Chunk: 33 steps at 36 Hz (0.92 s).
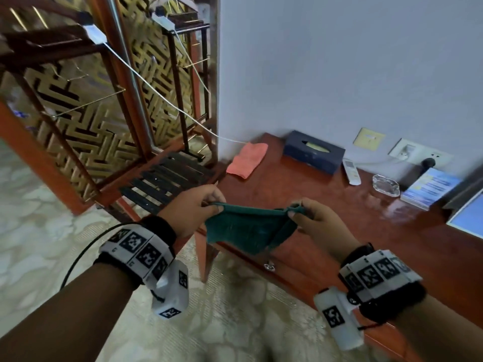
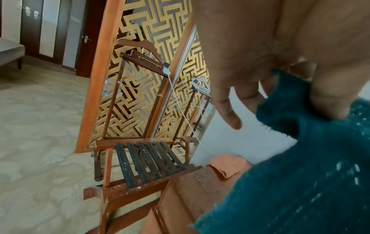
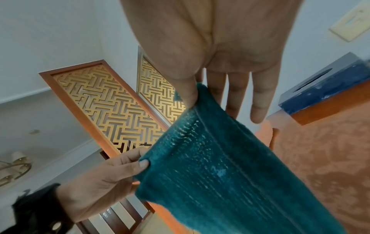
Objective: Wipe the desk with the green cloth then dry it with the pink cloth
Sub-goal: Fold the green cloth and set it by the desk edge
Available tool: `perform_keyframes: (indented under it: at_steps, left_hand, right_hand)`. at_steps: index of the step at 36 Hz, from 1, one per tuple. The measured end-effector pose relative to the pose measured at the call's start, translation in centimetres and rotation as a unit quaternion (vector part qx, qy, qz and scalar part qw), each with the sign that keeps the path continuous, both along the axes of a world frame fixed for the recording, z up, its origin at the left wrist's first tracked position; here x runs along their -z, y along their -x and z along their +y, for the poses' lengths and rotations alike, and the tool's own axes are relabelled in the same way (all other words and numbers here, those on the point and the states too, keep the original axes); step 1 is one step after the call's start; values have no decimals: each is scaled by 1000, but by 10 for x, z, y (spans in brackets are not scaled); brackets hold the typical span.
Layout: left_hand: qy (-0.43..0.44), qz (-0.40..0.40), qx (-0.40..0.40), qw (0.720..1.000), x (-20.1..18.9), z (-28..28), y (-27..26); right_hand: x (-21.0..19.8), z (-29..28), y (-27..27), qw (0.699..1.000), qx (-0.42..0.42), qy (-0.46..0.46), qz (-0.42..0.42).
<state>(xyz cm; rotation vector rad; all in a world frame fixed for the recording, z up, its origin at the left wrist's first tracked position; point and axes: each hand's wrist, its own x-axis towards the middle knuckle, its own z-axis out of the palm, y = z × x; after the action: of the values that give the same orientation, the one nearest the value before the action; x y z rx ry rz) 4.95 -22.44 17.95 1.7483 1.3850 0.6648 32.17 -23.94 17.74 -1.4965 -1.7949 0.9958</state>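
Head view had both hands pinching the green cloth [image 1: 243, 228] — left hand [image 1: 194, 209], right hand [image 1: 317, 222] — stretched nine-to-three over the desk [image 1: 300, 184] edge; pink cloth [image 1: 247, 159] sat at twelve.

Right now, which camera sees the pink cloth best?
The head view: the pink cloth lies whole and folded at the desk's far corner. The left wrist view shows part of it; the right wrist view only a sliver behind the green cloth.

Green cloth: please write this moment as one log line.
green cloth: held up, stretched | left hand: pinches corner | right hand: pinches corner | pink cloth: on desk
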Motion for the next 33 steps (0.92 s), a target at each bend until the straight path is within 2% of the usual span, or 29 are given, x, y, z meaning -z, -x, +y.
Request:
perform_keyframes:
  at_steps: [4,8,13,15,18,24,30,33]
  left_hand:
    - [-8,23,-17,1000,5,22,33]
    - [-30,67,-32,997,12,51,54]
    - [-99,182,-68,976,11,96,67]
    - [-108,213,-88,967,9,114,65]
    - [-106,212,-118,964,7,140,63]
    - [-64,216,-124,966,10,187,63]
    - [-56,191,-122,972,9,226,58]
    - [-62,186,-113,974,9,246,53]
  right_hand:
    - [1,14,23,1000,-13,5,-21]
    - [0,31,41,995,-51,-11,-87]
    - [0,61,56,987,-120,-10,-103]
    - [3,75,60,988,-131,3,-79]
    - [11,95,66,989,-138,19,-48]
    - [25,124,87,979,-185,77,25]
    - [36,149,113,976,-209,68,9]
    - [40,162,125,976,-204,72,29]
